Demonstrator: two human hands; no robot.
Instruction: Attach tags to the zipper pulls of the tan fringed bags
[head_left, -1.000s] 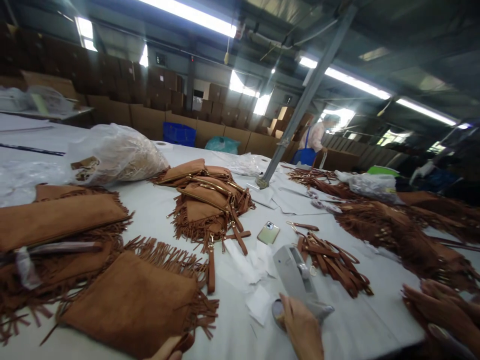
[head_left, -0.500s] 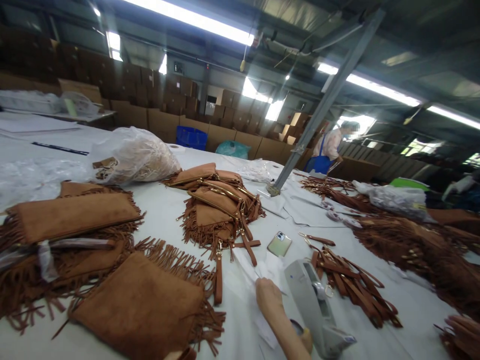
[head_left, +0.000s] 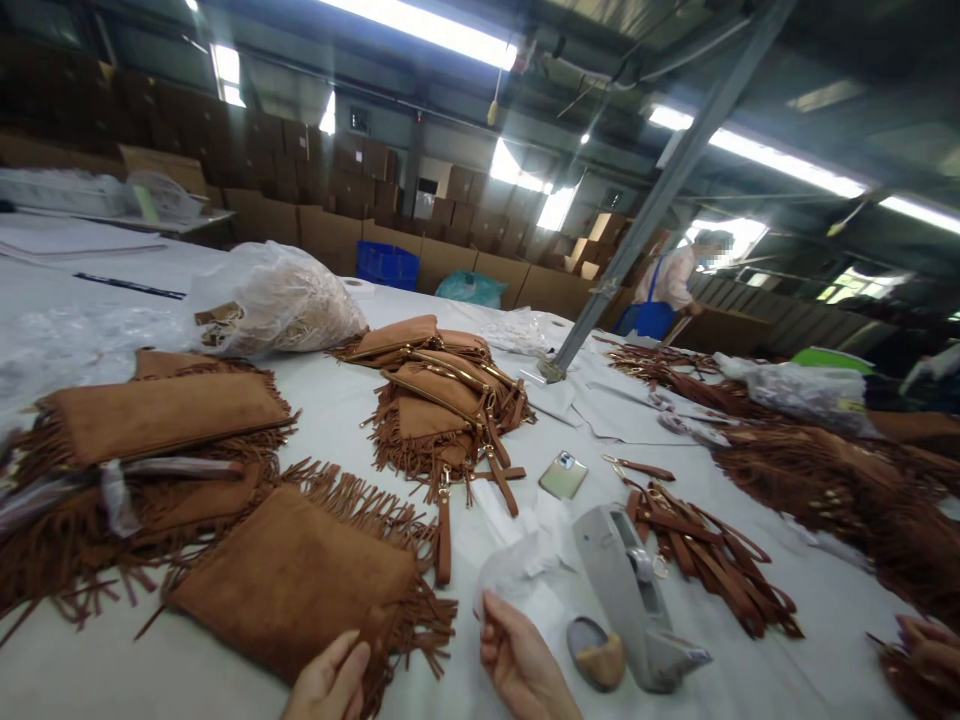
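My left hand [head_left: 330, 685] lies at the bottom edge, fingers stretched onto the near corner of a brown suede fringed pouch [head_left: 292, 580]. To its right, my right hand [head_left: 521, 665] is closed on the edge of a thin clear plastic bag [head_left: 517, 572] and lifts it off the white table [head_left: 750, 680]. A grey tape dispenser [head_left: 630, 600] stands just right of that hand, with a small brown pad [head_left: 596, 655] at its near end. A phone [head_left: 563, 474] lies beyond the loose white paper.
More fringed pouches are stacked at centre [head_left: 442, 400] and left [head_left: 157, 420]. A pile of brown straps [head_left: 705, 560] lies right of the dispenser. A stuffed plastic sack [head_left: 270, 300], a slanted steel post [head_left: 660, 200], another person's hand [head_left: 930, 650] and a distant worker [head_left: 667, 290] are also in view.
My right hand left the dispenser, reached to the paper pile, then drew back holding the clear plastic bag. My left hand has come up onto the pouch's corner. The view shifted right.
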